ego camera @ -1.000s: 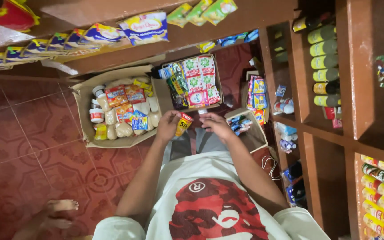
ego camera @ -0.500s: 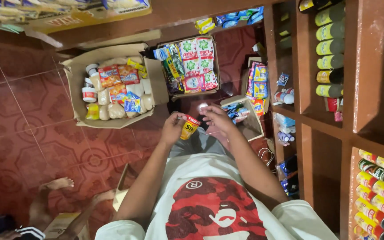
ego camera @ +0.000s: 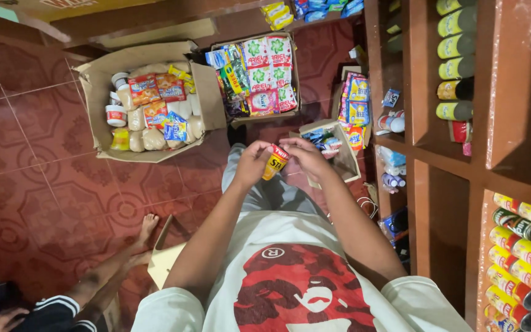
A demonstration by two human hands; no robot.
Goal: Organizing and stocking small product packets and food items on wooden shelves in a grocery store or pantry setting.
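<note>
Seen from the head camera, a person's left hand (ego camera: 252, 165) and right hand (ego camera: 305, 157) both close on a small yellow-and-red sachet (ego camera: 275, 162), held between them above the red tiled floor (ego camera: 44, 178). An open cardboard box (ego camera: 102, 92) of packaged goods lies beyond the left hand, a second box (ego camera: 254, 75) of sachets beside it, and wooden shelves (ego camera: 480, 154) of cans stand along the right edge.

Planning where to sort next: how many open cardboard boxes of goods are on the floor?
3: large box left, sachet box beside it, small box by the shelves. Others may be hidden.
</note>
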